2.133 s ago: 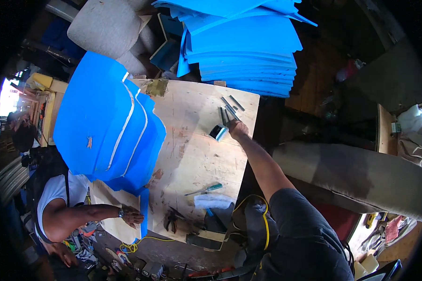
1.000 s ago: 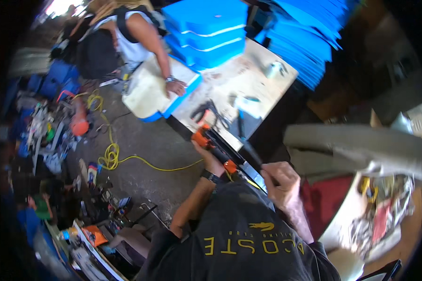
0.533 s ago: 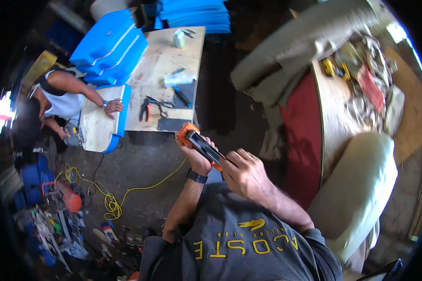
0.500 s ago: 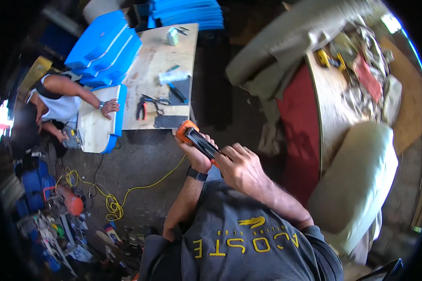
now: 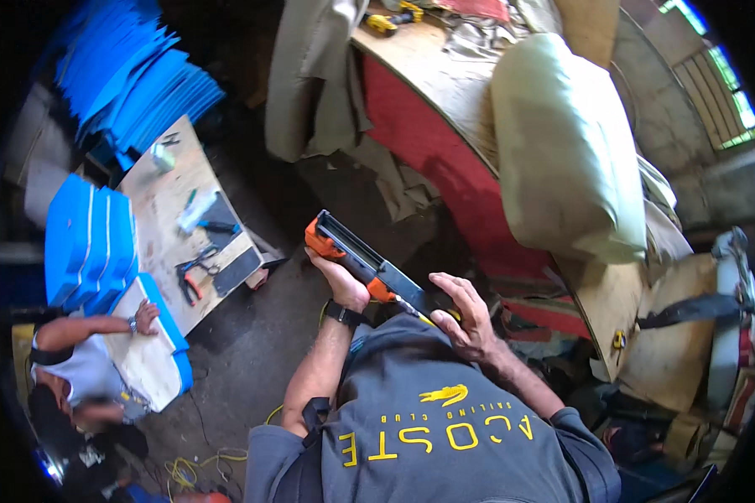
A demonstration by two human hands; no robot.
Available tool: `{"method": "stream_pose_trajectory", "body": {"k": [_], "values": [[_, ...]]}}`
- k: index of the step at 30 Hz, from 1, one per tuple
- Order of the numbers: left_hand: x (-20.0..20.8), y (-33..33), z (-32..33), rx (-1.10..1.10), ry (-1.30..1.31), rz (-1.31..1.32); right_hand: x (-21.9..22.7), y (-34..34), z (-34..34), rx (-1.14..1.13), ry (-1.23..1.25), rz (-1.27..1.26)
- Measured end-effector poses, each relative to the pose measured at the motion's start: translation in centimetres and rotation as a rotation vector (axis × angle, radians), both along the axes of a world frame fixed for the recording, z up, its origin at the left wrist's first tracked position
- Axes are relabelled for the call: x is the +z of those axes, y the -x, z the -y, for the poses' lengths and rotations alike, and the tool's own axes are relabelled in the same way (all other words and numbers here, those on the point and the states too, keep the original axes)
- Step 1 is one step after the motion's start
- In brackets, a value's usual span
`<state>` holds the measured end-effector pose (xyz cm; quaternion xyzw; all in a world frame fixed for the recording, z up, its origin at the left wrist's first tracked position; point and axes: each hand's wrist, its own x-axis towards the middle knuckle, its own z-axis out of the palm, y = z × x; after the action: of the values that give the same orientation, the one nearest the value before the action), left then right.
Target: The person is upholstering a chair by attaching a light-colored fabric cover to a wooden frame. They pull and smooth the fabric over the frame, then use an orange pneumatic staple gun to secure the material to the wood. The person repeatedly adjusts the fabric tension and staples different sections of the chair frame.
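Note:
My left hand, with a black watch at the wrist, is wrapped round an orange and black staple gun in front of my chest. The tool lies slantwise, its long dark magazine channel facing up and stretching toward my right side. Close to the lower right end of that channel is my right hand. Its fingers and thumb are apart, and I see nothing held in it. A yellow hose shows in part behind my left forearm.
On the left, a wooden table bears red-handled pliers and scissors. A co-worker rests a hand on a blue-edged padded panel. A red-sided bench carries a pale roll and a yellow power tool.
The view has swung to the right. My right hand has come off the staple gun and opened, and the tool's magazine now reaches out farther. My left hand keeps its hold.

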<state>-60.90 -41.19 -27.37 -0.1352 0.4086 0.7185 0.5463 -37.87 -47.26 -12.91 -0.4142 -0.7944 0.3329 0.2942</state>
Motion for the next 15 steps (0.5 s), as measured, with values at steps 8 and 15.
{"method": "stream_pose_trajectory", "body": {"k": [8, 15], "values": [[4.9, -8.6, 5.2, -0.419, -0.07, 0.077, 1.3, 1.0, 4.2, -0.284, -0.21, 0.025], [2.4, -11.1, 4.2, -0.831, -0.48, 0.31, -1.2, -3.9, 6.9, -0.415, -0.044, -0.139]]}}
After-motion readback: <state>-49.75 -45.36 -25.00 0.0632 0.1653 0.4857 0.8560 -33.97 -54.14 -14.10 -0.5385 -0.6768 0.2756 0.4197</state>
